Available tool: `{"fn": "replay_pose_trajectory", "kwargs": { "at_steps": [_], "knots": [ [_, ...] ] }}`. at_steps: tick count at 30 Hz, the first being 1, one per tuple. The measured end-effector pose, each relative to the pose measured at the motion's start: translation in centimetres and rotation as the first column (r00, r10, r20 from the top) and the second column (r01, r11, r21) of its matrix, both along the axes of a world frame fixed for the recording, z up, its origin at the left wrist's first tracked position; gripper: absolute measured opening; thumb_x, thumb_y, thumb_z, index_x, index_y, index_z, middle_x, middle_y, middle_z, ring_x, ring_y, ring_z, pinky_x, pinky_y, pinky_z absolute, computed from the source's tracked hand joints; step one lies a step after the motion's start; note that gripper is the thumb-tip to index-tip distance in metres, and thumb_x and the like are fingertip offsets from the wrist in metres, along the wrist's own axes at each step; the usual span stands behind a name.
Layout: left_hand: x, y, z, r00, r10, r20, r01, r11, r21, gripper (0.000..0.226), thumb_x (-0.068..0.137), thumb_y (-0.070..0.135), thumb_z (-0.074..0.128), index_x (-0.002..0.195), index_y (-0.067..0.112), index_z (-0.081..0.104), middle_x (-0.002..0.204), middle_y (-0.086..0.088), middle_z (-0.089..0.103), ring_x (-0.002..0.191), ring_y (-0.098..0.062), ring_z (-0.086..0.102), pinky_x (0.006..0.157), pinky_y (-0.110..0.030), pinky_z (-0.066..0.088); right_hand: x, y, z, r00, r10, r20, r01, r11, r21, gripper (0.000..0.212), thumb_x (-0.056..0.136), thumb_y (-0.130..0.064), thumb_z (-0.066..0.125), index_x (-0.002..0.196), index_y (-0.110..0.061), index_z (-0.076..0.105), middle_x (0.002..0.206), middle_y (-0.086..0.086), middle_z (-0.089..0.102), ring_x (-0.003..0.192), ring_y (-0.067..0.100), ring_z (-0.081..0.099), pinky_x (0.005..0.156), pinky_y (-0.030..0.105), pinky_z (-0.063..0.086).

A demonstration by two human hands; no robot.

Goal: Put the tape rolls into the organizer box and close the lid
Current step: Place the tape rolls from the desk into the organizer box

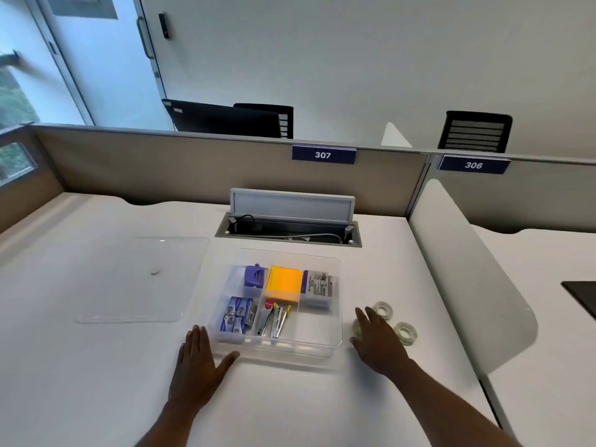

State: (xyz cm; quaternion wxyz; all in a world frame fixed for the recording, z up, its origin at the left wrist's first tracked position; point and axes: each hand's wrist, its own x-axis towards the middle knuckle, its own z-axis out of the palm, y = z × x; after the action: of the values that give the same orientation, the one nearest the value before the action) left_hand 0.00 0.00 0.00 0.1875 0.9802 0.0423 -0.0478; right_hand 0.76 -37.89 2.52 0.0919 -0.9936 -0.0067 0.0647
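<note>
Both forearms are reaching up from six o'clock across the white surface [96, 366]. Left hand [198, 366] is lying flat, fingers [196, 337] together and thumb splayed, touching the near left corner of the clear organizer box [335, 345] and gripping nothing. Right hand [379, 341] is hovering palm-down at about three o'clock of the box, fingers [362, 317] spread apart and empty, partly covering one of three tape rolls [405, 332] lying just beside the box. To do this well, I would judge pinching each slick, translucent ring across its rim, then lowering it into the bare near right compartment [317, 327], while the left hand is steadying the light plastic tray. Sticky notes [283, 283], staplers [274, 319] and small cartons are filling the other cells. Flat, glossy and rounded at its corners, the transparent lid [142, 279] is resting at nine o'clock, well apart.
</note>
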Motion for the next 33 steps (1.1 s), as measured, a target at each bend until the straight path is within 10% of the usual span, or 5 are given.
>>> {"fn": "replay_pose_trajectory", "kwargs": {
  "at_steps": [10, 21, 26, 33],
  "knots": [
    [-0.1, 0.1, -1.5, 0.999, 0.029, 0.034, -0.034, 0.989, 0.141, 0.118, 0.063, 0.088, -0.007, 0.147, 0.011, 0.024, 0.159, -0.012, 0.018, 0.148, -0.023, 0.012, 0.121, -0.04, 0.011, 1.6, -0.9, 0.2, 0.998, 0.037, -0.047, -0.04, 0.997, -0.069, 0.036, 0.098, -0.028, 0.036, 0.132, -0.02, 0.046, 0.121, 0.011, 0.054, 0.111, 0.026, 0.054, 0.09, 0.037, 0.047],
    [0.3, 0.3, -1.7, 0.999, 0.044, 0.023, -0.047, 0.981, 0.187, 0.112, 0.065, 0.087, -0.003, 0.149, 0.015, 0.018, 0.161, -0.01, 0.012, 0.148, -0.025, 0.009, 0.121, -0.044, 0.011, 6.5, 5.5, 6.2, 0.985, 0.122, 0.124, -0.153, 0.946, 0.286, 0.047, 0.082, -0.011, 0.058, 0.128, -0.011, 0.049, 0.127, 0.015, 0.05, 0.11, 0.033, 0.055, 0.094, 0.043, 0.05],
    [0.3, 0.0, -1.6, 0.999, 0.035, 0.017, -0.037, 0.981, 0.191, 0.108, 0.066, 0.087, 0.0, 0.148, 0.02, 0.021, 0.161, -0.009, 0.009, 0.149, -0.025, 0.008, 0.122, -0.044, 0.011, 6.6, 8.7, 4.5, 0.962, 0.264, -0.076, -0.258, 0.962, 0.087, 0.042, 0.087, -0.016, 0.055, 0.128, -0.012, 0.046, 0.125, 0.017, 0.051, 0.111, 0.035, 0.056, 0.095, 0.044, 0.051],
    [0.3, 0.2, -1.5, 0.999, 0.031, 0.017, -0.034, 0.982, 0.187, 0.105, 0.067, 0.087, 0.005, 0.148, 0.022, 0.022, 0.161, -0.007, 0.008, 0.149, -0.025, 0.007, 0.122, -0.043, 0.01, 6.2, 9.1, 3.1, 0.974, 0.228, 0.018, -0.228, 0.972, 0.056, 0.04, 0.091, -0.022, 0.051, 0.129, -0.01, 0.045, 0.124, 0.017, 0.055, 0.109, 0.035, 0.058, 0.09, 0.045, 0.052]
  ]
}}
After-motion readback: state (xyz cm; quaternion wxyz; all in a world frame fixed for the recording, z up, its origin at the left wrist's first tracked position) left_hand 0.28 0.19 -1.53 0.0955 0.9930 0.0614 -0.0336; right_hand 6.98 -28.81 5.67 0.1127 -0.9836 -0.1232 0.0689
